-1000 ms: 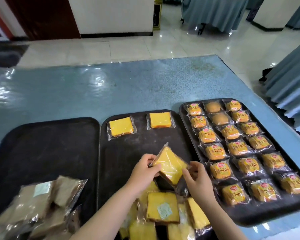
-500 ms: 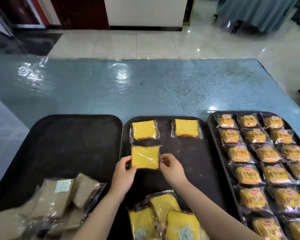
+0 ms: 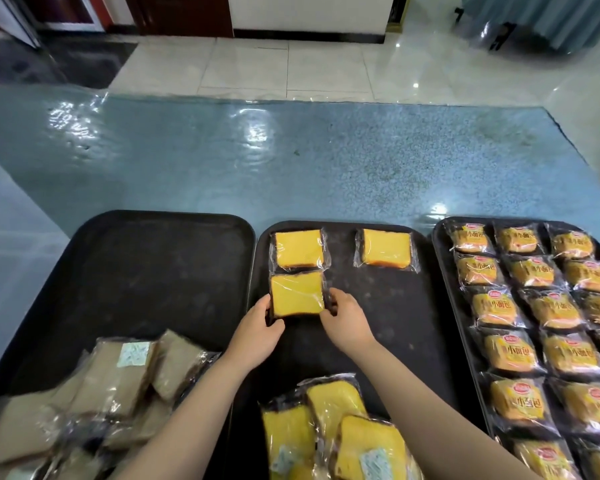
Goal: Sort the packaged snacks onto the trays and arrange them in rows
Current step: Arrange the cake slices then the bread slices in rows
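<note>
A wrapped yellow cake (image 3: 297, 294) lies flat on the middle black tray (image 3: 388, 306), directly below another yellow cake (image 3: 299, 248) at the tray's far left. My left hand (image 3: 258, 325) pinches its left edge and my right hand (image 3: 343, 318) pinches its right edge. A second placed cake (image 3: 386, 251) lies at the tray's far right. A loose pile of yellow cakes (image 3: 329, 431) sits at the tray's near end, between my forearms.
The left black tray (image 3: 146, 265) holds a heap of brown wrapped cakes (image 3: 118, 386) at its near end. The right tray (image 3: 440, 258) is filled with rows of small orange bread packets (image 3: 534, 306). All trays rest on a blue table (image 3: 291, 161).
Both hands carried the yellow cake from above the pile forward and set it down under the far-left cake. The camera view shifted left and closer.
</note>
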Demonstrator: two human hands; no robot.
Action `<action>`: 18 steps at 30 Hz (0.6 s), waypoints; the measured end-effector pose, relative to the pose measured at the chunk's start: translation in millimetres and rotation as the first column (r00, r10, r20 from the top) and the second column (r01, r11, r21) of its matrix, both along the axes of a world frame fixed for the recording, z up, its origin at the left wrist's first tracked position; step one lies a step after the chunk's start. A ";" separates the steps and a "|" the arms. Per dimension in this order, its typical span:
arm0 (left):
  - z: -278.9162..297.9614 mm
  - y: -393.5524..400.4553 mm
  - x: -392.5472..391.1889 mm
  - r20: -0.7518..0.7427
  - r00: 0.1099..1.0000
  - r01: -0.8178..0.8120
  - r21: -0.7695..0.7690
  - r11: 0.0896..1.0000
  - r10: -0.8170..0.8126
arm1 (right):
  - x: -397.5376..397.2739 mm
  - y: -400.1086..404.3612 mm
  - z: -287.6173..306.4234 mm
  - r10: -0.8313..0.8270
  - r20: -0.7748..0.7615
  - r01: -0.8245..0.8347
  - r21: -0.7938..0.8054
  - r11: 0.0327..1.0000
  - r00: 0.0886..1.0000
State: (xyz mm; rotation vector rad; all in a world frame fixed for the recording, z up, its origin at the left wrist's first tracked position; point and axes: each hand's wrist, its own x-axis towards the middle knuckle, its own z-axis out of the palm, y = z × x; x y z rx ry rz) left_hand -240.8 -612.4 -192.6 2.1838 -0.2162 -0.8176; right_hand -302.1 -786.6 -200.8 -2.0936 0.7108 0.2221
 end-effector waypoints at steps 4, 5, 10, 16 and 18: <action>4.7 12.0 -18.7 0.079 0.997 0.017 0.047 0.999 -0.021 | -33.3 -5.6 11.0 0.016 -0.015 -0.017 -0.032 0.999 1.000; 6.1 14.7 -25.6 0.109 0.994 0.026 0.048 0.998 -0.031 | -44.5 -6.5 13.6 0.026 -0.017 -0.027 -0.035 0.999 1.000; 9.3 21.9 -62.0 0.163 0.975 0.153 -0.012 0.988 -0.149 | -106.8 -14.3 22.0 0.116 -0.074 -0.123 -0.113 0.986 0.991; 13.8 17.0 -97.2 0.141 0.905 0.399 0.041 0.916 -0.401 | -164.5 -20.5 29.4 0.165 -0.135 -0.193 -0.237 0.952 0.977; 17.3 14.9 -104.7 0.166 0.876 0.445 0.082 0.892 -0.453 | -176.0 -19.8 30.5 0.147 -0.151 -0.185 -0.284 0.941 0.978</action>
